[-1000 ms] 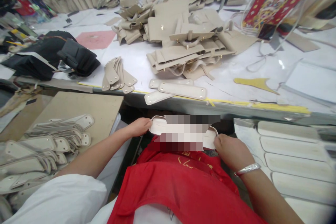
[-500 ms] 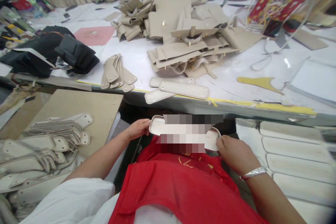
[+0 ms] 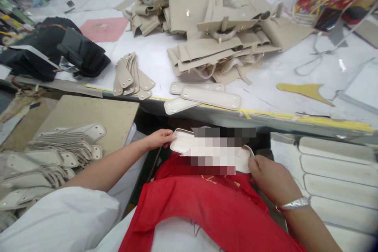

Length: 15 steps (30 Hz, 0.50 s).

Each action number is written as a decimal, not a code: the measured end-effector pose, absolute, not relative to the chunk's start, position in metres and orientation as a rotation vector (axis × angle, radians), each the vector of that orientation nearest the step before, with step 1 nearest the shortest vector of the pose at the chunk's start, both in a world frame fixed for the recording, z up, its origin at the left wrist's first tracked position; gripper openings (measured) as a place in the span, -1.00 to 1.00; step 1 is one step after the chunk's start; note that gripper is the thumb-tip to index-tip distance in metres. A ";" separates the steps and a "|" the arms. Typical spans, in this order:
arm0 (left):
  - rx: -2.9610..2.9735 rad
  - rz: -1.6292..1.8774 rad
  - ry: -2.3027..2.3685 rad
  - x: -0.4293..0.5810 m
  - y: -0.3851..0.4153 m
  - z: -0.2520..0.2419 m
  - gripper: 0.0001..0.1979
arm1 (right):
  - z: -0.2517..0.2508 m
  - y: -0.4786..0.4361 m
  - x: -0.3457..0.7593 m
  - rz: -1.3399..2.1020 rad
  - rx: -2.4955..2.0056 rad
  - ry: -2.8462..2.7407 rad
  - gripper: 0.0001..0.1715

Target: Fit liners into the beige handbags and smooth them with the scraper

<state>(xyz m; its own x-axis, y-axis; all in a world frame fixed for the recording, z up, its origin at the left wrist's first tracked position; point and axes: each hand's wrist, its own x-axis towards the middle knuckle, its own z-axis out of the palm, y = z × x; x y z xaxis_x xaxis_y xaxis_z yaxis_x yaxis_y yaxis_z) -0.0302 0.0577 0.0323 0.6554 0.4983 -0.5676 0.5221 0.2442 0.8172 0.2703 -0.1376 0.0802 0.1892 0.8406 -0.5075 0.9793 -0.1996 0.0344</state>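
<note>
Both my hands hold one long cream leather strip (image 3: 181, 143) in front of my red apron (image 3: 203, 208), below the table edge. My left hand (image 3: 159, 138) pinches the strip's left end. My right hand (image 3: 270, 177), with a silver bangle on the wrist, is closed on its right end. The strip's middle is blurred out. Similar cream strips (image 3: 206, 97) lie on the white table (image 3: 265, 90) just above my hands.
A stack of cream strips (image 3: 50, 157) lies on a brown board (image 3: 88, 112) at left. More strips (image 3: 333, 173) lie in rows at right. Beige bag parts (image 3: 218, 35), a fan of beige tabs (image 3: 130, 78), black bags (image 3: 79, 53) and a yellow cut-out (image 3: 304, 89) lie on the table.
The view has tilted slightly, so the table sits lower in the picture. My hands keep hold of the strip; its right end has dipped a little lower.
</note>
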 end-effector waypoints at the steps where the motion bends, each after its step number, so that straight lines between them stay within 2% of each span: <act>1: 1.402 -0.045 0.923 -0.030 0.060 0.035 -0.53 | 0.081 -0.138 0.268 -0.535 2.143 1.696 -0.67; 5: 1.645 -0.279 0.916 -0.030 0.071 0.053 -0.52 | 0.087 -0.143 0.256 -0.561 2.355 1.521 -0.62; 8: 2.152 -0.449 0.902 -0.016 0.071 0.069 -0.55 | 0.087 -0.144 0.253 -0.596 2.508 1.409 -0.58; 11: 2.624 -0.086 0.665 0.017 0.041 0.084 -0.68 | 0.085 -0.145 0.252 -0.574 2.576 1.377 -0.57; 13: 2.696 0.179 0.353 0.045 0.007 0.088 -0.73 | 0.084 -0.147 0.250 -0.523 2.593 1.380 -0.58; 15: 2.739 0.268 0.062 0.073 -0.024 0.084 -0.65 | 0.082 -0.148 0.248 -0.475 2.567 1.439 -0.59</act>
